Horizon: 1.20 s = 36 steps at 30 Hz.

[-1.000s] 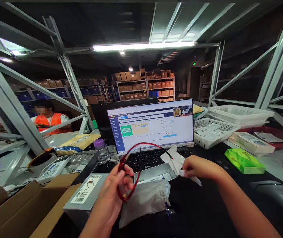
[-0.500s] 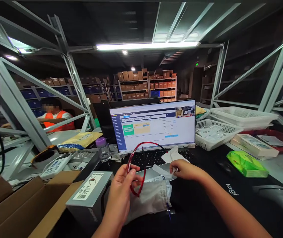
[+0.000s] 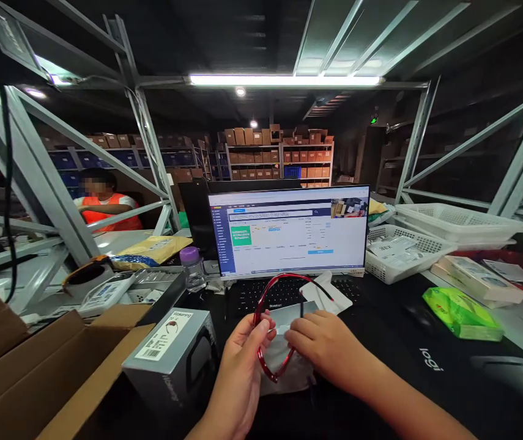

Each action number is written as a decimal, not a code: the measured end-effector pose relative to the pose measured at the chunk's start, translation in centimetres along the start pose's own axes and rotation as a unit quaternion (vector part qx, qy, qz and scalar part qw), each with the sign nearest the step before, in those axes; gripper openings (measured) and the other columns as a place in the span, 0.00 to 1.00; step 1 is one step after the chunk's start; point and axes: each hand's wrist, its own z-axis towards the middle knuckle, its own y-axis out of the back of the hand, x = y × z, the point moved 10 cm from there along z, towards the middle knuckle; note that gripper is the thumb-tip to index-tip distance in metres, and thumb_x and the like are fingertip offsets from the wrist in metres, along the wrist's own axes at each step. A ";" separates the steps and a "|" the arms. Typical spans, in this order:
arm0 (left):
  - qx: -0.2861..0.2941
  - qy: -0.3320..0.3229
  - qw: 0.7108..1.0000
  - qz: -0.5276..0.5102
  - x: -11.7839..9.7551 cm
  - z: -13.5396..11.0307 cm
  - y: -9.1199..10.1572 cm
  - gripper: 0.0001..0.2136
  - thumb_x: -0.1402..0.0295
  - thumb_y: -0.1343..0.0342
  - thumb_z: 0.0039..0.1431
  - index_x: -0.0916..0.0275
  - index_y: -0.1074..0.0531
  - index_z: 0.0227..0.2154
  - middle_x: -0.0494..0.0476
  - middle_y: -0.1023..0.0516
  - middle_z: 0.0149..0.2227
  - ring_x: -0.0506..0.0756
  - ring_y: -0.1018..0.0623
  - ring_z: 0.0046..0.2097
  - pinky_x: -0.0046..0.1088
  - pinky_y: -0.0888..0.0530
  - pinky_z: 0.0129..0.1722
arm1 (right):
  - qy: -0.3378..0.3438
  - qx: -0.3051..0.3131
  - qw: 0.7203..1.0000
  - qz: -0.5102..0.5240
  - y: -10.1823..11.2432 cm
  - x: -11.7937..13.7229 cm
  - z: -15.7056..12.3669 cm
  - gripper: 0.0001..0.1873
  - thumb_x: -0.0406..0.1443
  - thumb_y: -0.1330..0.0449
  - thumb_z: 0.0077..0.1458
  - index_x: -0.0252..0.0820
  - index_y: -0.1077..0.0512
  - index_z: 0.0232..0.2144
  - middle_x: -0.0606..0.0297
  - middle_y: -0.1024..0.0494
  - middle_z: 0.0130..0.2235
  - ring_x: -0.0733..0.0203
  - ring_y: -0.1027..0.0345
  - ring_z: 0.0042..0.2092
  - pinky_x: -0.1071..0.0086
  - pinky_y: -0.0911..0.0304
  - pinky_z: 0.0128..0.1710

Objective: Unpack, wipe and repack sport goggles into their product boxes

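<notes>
My left hand (image 3: 243, 360) pinches a pair of red-framed glasses (image 3: 271, 370) by the front, low over the black desk mat. One red temple arm (image 3: 289, 278) arcs up in front of the laptop keyboard. My right hand (image 3: 320, 342) has come against the same glasses from the right, with its fingers curled on the frame. A grey cloth pouch (image 3: 291, 382) lies under both hands. A white wiping cloth (image 3: 330, 297) rests on the keyboard just beyond my right hand.
An open laptop (image 3: 289, 229) faces me. A grey product box (image 3: 174, 357) and an open cardboard box (image 3: 36, 373) stand at the left. A green packet (image 3: 463, 311) and white baskets (image 3: 449, 220) are at the right. A person in an orange vest (image 3: 105, 208) sits behind the racking.
My right hand has left the white cloth and moved left to meet the glasses. My left hand has carried the glasses right and lower. The view has shifted.
</notes>
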 end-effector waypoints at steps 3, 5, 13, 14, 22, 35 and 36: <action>-0.054 -0.005 0.998 -0.038 -0.3 0.5 1.2 0.21 0.52 0.26 0.41 0.60 0.20 0.34 0.52 0.21 0.40 0.50 0.25 0.42 0.24 0.28 0.45 | -0.002 -0.031 0.998 -0.048 0.8 -1.4 -0.5 0.10 0.29 0.47 0.67 0.39 0.26 0.37 0.63 0.22 0.29 0.59 0.32 0.27 0.66 0.44 0.27; -0.059 -0.006 0.997 -0.045 -0.4 1.1 1.5 0.24 0.48 0.29 0.43 0.61 0.20 0.36 0.55 0.21 0.42 0.52 0.24 0.43 0.26 0.28 0.47 | -0.028 -0.072 0.994 -0.078 2.2 -3.0 -1.2 0.13 0.29 0.51 0.68 0.37 0.26 0.42 0.59 0.20 0.31 0.60 0.31 0.27 0.66 0.44 0.27; 0.195 0.032 0.954 0.224 1.7 -1.0 -2.5 0.27 0.50 0.34 0.50 0.57 0.22 0.50 0.62 0.19 0.47 0.60 0.20 0.41 0.40 0.28 0.50 | -0.255 -0.161 0.950 0.077 4.0 -11.1 -4.4 0.15 0.34 0.50 0.67 0.42 0.23 0.43 0.54 0.17 0.39 0.56 0.23 0.34 0.67 0.33 0.34; 0.187 -0.016 0.942 0.279 0.7 -1.4 -2.5 0.21 0.52 0.33 0.49 0.57 0.19 0.45 0.61 0.18 0.41 0.60 0.20 0.38 0.39 0.27 0.47 | -0.261 -0.163 0.945 0.109 3.9 -11.6 -4.5 0.15 0.34 0.51 0.67 0.42 0.23 0.43 0.55 0.17 0.38 0.57 0.24 0.32 0.66 0.33 0.34; -0.022 -0.391 0.822 0.414 -10.1 -3.9 -2.5 0.32 0.67 0.30 0.40 0.51 0.25 0.54 0.59 0.28 0.60 0.69 0.32 0.62 0.49 0.40 0.65 | -0.286 -0.131 0.911 0.266 1.6 -11.3 -3.9 0.19 0.45 0.51 0.69 0.44 0.23 0.37 0.62 0.19 0.32 0.62 0.28 0.25 0.67 0.34 0.32; -0.002 -0.255 0.876 0.409 -8.0 -1.5 -1.3 0.19 0.65 0.35 0.44 0.51 0.19 0.44 0.56 0.18 0.43 0.63 0.21 0.44 0.38 0.25 0.47 | -0.281 -0.068 0.898 0.331 -0.3 -10.0 -3.1 0.19 0.46 0.49 0.68 0.42 0.23 0.36 0.64 0.22 0.29 0.63 0.29 0.26 0.70 0.35 0.30; 0.003 -0.252 0.872 0.419 -7.9 -1.4 -1.3 0.19 0.65 0.35 0.45 0.51 0.19 0.44 0.56 0.18 0.44 0.64 0.21 0.45 0.38 0.25 0.48 | -0.281 -0.067 0.898 0.331 -0.4 -10.0 -3.2 0.19 0.45 0.49 0.68 0.42 0.23 0.36 0.64 0.22 0.30 0.63 0.29 0.26 0.70 0.35 0.30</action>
